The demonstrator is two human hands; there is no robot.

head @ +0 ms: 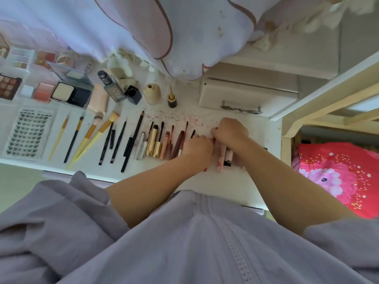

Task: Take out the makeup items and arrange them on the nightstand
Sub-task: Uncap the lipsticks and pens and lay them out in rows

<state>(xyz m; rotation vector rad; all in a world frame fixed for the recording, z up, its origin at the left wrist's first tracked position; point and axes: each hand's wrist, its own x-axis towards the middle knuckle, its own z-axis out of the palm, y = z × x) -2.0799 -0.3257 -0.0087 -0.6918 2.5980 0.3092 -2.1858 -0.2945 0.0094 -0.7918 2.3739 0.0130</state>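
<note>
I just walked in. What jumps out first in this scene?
A neat row of makeup brushes, pencils and mascara tubes lies across the white nightstand. Both hands, left hand and right hand, work at the row's right end, beside a bright red floral cushion.

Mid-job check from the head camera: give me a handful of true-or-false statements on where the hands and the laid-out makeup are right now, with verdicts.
1. Both hands work at the right end of the row of tubes and wands. True: the left hand and right hand are side by side there.
2. The yellow-handled brushes lie right of the hands. False: they lie to the left.
3. The lash tray sits at the left end of the nightstand. True.
4. The white drawer is shut flush. False: it stands pulled out.
5. The gold tubes stand upright. False: they lie flat in the row.
</note>
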